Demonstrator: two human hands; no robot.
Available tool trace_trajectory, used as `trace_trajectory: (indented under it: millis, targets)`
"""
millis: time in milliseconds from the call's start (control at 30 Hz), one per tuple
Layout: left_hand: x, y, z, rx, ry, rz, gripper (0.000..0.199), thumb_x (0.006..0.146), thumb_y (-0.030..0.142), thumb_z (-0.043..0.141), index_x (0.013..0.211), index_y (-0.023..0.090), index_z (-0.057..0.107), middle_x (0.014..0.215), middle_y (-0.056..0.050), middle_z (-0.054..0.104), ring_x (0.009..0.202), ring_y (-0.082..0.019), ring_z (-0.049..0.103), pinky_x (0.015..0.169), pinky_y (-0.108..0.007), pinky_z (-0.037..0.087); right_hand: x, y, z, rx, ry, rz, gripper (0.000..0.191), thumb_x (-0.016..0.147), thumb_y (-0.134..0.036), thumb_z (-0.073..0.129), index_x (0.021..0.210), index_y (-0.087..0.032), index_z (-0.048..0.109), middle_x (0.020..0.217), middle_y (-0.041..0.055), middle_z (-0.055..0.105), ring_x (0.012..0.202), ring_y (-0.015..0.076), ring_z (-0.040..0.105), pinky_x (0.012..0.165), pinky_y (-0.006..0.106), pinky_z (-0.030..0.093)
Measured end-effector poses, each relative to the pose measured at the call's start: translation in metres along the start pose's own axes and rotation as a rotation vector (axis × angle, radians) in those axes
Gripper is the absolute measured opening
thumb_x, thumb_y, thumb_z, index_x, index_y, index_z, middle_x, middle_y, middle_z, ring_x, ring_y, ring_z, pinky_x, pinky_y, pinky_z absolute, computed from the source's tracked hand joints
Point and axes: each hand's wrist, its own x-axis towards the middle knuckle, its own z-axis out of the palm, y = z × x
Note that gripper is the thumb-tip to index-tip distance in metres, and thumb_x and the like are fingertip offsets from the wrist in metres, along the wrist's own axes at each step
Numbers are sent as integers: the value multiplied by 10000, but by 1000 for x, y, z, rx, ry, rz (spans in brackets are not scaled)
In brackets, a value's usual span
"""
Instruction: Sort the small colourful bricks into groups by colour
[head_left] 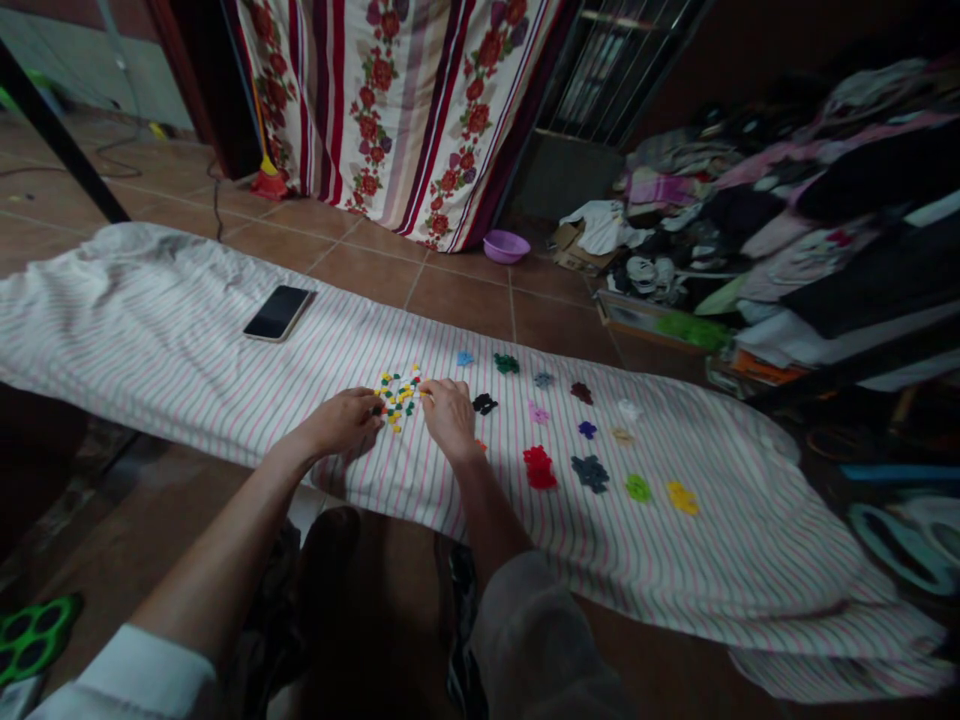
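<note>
Head view: left hand (341, 422) and right hand (448, 418) apart, fingertips at mixed small-pieces pile (398, 397); grip unclear. Single-colour clusters (540, 467) lie rightward on striped sheet (187, 330).

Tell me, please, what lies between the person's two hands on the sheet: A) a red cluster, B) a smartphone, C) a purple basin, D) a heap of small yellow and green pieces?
D: the heap of small yellow and green pieces lies between the left hand and right hand.
</note>
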Motion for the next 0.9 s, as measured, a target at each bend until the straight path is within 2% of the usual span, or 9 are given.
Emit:
trace_trajectory:
  millis: [167, 400, 667, 900]
  targets:
    - [1, -2, 1, 6, -7, 2, 330, 872, 308, 436, 1090, 163, 635, 1190, -118, 630, 1131, -214, 572, 986, -315, 421, 2, 2, -1, 28, 20, 9, 213, 896, -207, 469, 978, -218, 665, 971, 63, 667, 955, 213, 505, 872, 335, 361]
    - [1, -2, 2, 11, 2, -2, 337, 862, 318, 429, 1079, 174, 644, 1208, -113, 627, 1125, -217, 581, 981, -325, 431, 1, 17, -12, 85, 89, 18, 237, 875, -155, 444, 971, -209, 655, 981, 50, 681, 922, 207, 538, 882, 335, 370]
    - [2, -2, 2, 54, -24, -13, 380, 860, 345, 400, 1119, 187, 629, 1236, -102, 619, 1137, -203, 571, 1005, -319, 412, -6, 52, -41, 55, 239, 115, 250, 831, -144, 446, 932, -223, 660, 973, 38, 690, 906, 207, 546, 868, 330, 391]
    - [4, -7, 5, 75, -14, 15, 466, 841, 400, 348, 1112, 157, 639, 1214, -119, 630, 1106, -217, 591, 993, -322, 424, -20, 98, -75, 27, 357, 301, 269, 798, -162, 446, 929, -194, 679, 955, 61, 701, 880, 201, 576, 875, 340, 395]
